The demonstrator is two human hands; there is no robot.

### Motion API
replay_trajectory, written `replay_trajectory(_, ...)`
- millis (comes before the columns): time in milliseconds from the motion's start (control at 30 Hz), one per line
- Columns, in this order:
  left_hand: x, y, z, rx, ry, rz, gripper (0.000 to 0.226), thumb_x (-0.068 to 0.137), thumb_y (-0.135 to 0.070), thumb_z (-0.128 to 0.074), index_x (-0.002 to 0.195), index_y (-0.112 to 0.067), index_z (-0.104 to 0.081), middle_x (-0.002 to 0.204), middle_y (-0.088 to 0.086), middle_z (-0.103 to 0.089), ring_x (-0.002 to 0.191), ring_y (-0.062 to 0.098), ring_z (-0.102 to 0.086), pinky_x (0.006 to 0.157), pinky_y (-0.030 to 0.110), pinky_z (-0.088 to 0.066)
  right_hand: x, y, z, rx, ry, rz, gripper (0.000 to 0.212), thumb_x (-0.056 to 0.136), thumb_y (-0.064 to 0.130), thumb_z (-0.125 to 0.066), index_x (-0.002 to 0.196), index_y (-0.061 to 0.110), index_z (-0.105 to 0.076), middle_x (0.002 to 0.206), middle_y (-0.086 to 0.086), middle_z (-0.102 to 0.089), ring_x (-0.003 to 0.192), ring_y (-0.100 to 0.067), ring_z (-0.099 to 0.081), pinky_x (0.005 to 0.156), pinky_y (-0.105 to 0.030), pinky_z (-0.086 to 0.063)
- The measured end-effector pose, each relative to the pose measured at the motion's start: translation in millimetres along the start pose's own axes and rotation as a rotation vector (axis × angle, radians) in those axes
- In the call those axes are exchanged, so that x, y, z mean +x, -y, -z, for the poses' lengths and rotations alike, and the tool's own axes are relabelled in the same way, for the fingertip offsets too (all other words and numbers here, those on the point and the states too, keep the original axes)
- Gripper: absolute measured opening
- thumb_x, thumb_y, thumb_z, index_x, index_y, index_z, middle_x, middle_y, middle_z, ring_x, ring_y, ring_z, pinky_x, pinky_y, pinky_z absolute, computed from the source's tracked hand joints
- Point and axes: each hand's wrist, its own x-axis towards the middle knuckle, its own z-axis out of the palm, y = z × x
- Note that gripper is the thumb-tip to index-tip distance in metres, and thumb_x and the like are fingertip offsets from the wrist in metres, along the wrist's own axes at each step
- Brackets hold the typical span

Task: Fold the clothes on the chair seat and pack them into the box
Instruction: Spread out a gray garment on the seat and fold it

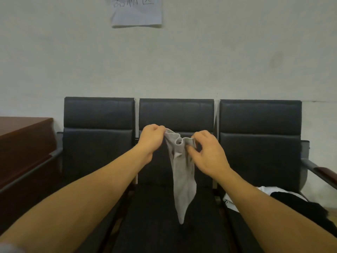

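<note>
A grey sock (183,179) hangs in the air over the middle chair seat (155,216), toe pointing down. My left hand (150,138) pinches the left side of its cuff. My right hand (207,152) pinches the right side of the cuff, so the opening is stretched between both hands. On the right chair seat lie a black garment (299,205) and a white garment (264,189), partly hidden behind my right forearm. No box is in view.
Three dark padded chairs stand in a row against a pale wall, the right one (259,125) with a metal armrest (317,170). A brown wooden desk (23,143) stands at the left. A paper sheet (136,11) hangs on the wall.
</note>
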Motion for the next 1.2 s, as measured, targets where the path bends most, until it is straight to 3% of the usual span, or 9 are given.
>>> replay_trajectory(167, 2.1, -3.1, 52.5, -0.023, 0.017, -0.099, 0.025, 0.100, -0.027, -0.047, 0.098, -0.013, -0.067, 0.107, 0.009, -0.069, 0.100, 0.025, -0.063, 0.096, 0.046, -0.054, 7.8, 22.9, -5.1, 0.467, -0.041, -0.391, 0.014, 0.097, 0.017, -0.054, 0.098, 0.004, -0.049, 0.083, -0.005, -0.051, 0.072, -0.017, -0.049, 0.065, -0.037, -0.046)
replay_trajectory(300, 5.8, -4.1, 66.4, -0.032, 0.080, -0.143, 0.020, 0.107, -0.028, -0.044, 0.096, -0.017, -0.057, 0.103, 0.004, -0.058, 0.091, 0.017, -0.053, 0.083, 0.038, -0.051, 22.2, 41.0, -12.8, 0.560, -0.025, -0.537, 0.010, 0.102, 0.018, -0.043, 0.111, 0.018, -0.047, 0.102, 0.001, -0.053, 0.087, -0.012, -0.053, 0.074, -0.029, -0.047)
replay_trajectory(467, 11.2, -6.3, 68.7, 0.205, 0.107, -0.334, 0.024, 0.105, -0.043, -0.051, 0.103, -0.020, -0.057, 0.101, -0.009, -0.058, 0.091, 0.008, -0.055, 0.080, 0.026, -0.043, 37.0, 44.5, -19.2, 0.231, 0.148, -0.318, 0.030, 0.100, 0.025, -0.046, 0.111, 0.001, -0.059, 0.104, -0.017, -0.064, 0.097, -0.035, -0.062, 0.086, -0.052, -0.052)
replay_trajectory(567, 13.1, -5.4, 80.8, 0.503, 0.344, -0.505, 0.041, 0.085, -0.067, -0.066, 0.106, -0.032, -0.064, 0.108, -0.016, -0.064, 0.098, 0.002, -0.060, 0.084, 0.025, -0.049, 43.9, 36.8, -5.5, 0.023, 0.171, -0.098, 0.034, 0.099, 0.040, -0.050, 0.091, 0.008, -0.061, 0.085, -0.009, -0.065, 0.079, -0.026, -0.061, 0.074, -0.047, -0.052)
replay_trajectory(667, 21.0, 5.8, 95.4, 0.892, 0.552, -0.500, 0.024, 0.085, -0.053, -0.075, 0.098, -0.034, -0.067, 0.101, -0.013, -0.064, 0.090, 0.005, -0.059, 0.080, 0.030, -0.048, 48.0, 21.5, 7.3, -0.238, 0.252, 0.078, 0.046, 0.099, 0.056, -0.045, 0.078, 0.017, -0.057, 0.073, 0.001, -0.059, 0.068, -0.017, -0.057, 0.069, -0.044, -0.053)
replay_trajectory(767, 33.2, 17.0, 107.3, 0.981, 0.486, -0.536, 0.022, 0.095, -0.039, -0.069, 0.077, -0.037, -0.057, 0.079, -0.010, -0.061, 0.074, 0.009, -0.058, 0.068, 0.031, -0.042, 49.6, 8.1, 13.8, -0.394, 0.340, 0.137, 0.057, 0.093, 0.071, -0.032, 0.074, 0.022, -0.054, 0.069, 0.003, -0.058, 0.063, -0.015, -0.056, 0.066, -0.044, -0.054)
replay_trajectory(900, 42.8, 19.9, 115.0, 1.105, 0.348, -0.576, 0.016, 0.102, -0.042, -0.056, 0.091, -0.032, -0.063, 0.091, -0.007, -0.067, 0.083, 0.018, -0.064, 0.072, 0.037, -0.050, 47.5, 6.7, 20.1, -0.526, 0.502, 0.223, 0.053, 0.087, 0.079, -0.041, 0.082, 0.027, -0.049, 0.065, 0.006, -0.054, 0.059, -0.012, -0.052, 0.056, -0.033, -0.042)
replay_trajectory(1033, 41.7, 21.7, 123.7, 1.151, 0.568, -0.549, 0.023, 0.100, -0.055, -0.052, 0.107, -0.040, -0.067, 0.099, -0.017, -0.070, 0.089, 0.010, -0.065, 0.076, 0.032, -0.050, 45.7, 1.1, 17.9, -0.795, 0.612, 0.284, 0.026, 0.095, 0.055, -0.052, 0.092, 0.030, -0.056, 0.086, 0.004, -0.064, 0.075, -0.018, -0.055, 0.066, -0.035, -0.047)
replay_trajectory(1200, 47.8, 39.1, 124.6, 1.332, 0.698, -0.454, 0.027, 0.091, -0.045, -0.070, 0.069, -0.037, -0.055, 0.082, -0.005, -0.064, 0.077, 0.016, -0.061, 0.070, 0.036, -0.049, 44.8, -5.5, 25.5, -0.735, 0.518, 0.013, 0.020, 0.097, 0.025, -0.050, 0.113, 0.032, -0.060, 0.101, -0.004, -0.064, 0.083, -0.027, -0.057, 0.066, -0.035, -0.041)
